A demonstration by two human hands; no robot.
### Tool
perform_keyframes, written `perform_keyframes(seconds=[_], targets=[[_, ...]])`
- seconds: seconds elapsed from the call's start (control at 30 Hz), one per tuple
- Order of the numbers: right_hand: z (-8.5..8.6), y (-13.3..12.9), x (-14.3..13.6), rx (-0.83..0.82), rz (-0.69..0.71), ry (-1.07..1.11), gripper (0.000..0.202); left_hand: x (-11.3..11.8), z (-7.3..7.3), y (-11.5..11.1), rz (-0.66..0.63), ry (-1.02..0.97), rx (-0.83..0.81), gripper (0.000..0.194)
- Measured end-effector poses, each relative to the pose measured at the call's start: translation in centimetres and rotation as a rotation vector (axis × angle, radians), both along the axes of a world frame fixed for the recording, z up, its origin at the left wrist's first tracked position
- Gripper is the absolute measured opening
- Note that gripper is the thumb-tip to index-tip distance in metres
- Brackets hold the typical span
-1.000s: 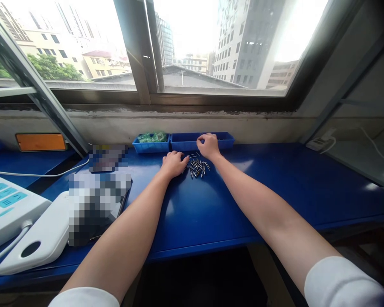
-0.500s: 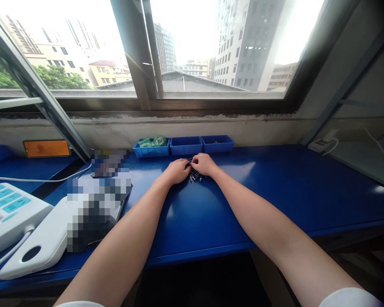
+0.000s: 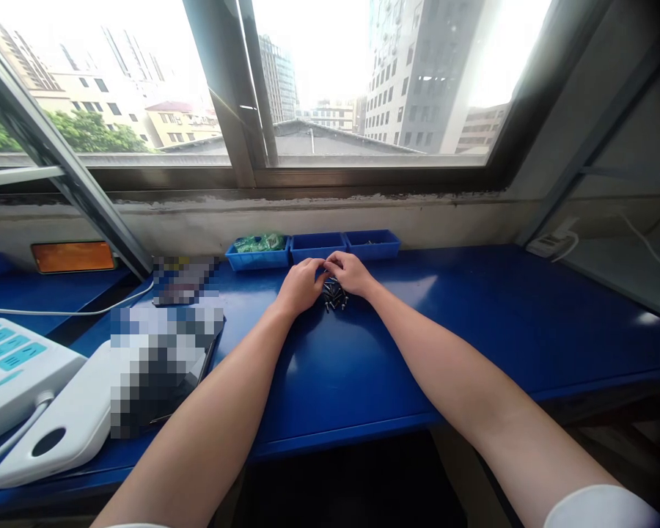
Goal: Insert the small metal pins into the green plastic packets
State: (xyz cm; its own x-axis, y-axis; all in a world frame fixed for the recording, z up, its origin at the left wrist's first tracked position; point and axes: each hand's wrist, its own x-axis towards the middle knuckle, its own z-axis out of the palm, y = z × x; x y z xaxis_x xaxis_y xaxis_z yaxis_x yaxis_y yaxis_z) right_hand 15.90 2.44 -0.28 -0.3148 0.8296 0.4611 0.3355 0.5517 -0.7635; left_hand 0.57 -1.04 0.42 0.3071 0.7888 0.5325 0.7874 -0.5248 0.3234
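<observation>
A small pile of screws (image 3: 335,295), dark with silvery ends, lies on the blue tabletop (image 3: 352,381). Over its far side, my left hand (image 3: 302,284) and my right hand (image 3: 352,273) meet, fingertips to fingertips. Both are closed in a pinch. Whatever sits between the fingers is too small and too hidden to make out. Just beyond the hands stand three blue bins in a row: the left bin (image 3: 258,260) contains a green plastic bag (image 3: 261,243), the middle bin (image 3: 317,242) shows only its inside wall, and the right bin (image 3: 372,251) has a few small pieces in it.
On the left are a white power strip (image 3: 19,378), a white device with an oval hole (image 3: 69,433), and pixelated items (image 3: 165,367). A phone with an orange screen (image 3: 72,257) leans at the back. Metal shelf posts (image 3: 96,213) slant up beside the window.
Both hands have risen slightly off the pile and come together at the fingertips. More of the screws now shows beneath them. The camera view has shifted a little.
</observation>
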Motion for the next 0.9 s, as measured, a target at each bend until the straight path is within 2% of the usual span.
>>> perform_keyframes(seconds=[0.13,0.27,0.37,0.5,0.67,0.9], targets=[[0.0,0.4,0.5,-0.147,0.116,0.175,0.031,0.3,0.6,-0.5,-0.01,-0.085,-0.01,0.026],[0.0,0.3,1.1,-0.32,0.158,0.274,0.036,0.3,1.0,-0.8,-0.011,-0.124,-0.104,0.021],[0.2,0.1,1.2,-0.387,0.179,0.359,0.037,0.1,1.0,-0.6,0.006,-0.129,-0.091,0.019],[0.5,-0.2,1.1,-0.39,0.167,0.422,0.036,-0.3,0.6,-0.2,0.033,-0.123,0.005,0.019],[0.6,-0.3,1.1,-0.358,0.088,0.343,0.036,-0.4,0.0,0.1,0.096,-0.102,0.038,0.021],[0.3,0.0,0.8,-0.261,0.017,0.278,0.042,-0.1,-0.1,0.1,0.031,-0.107,0.078,0.021]])
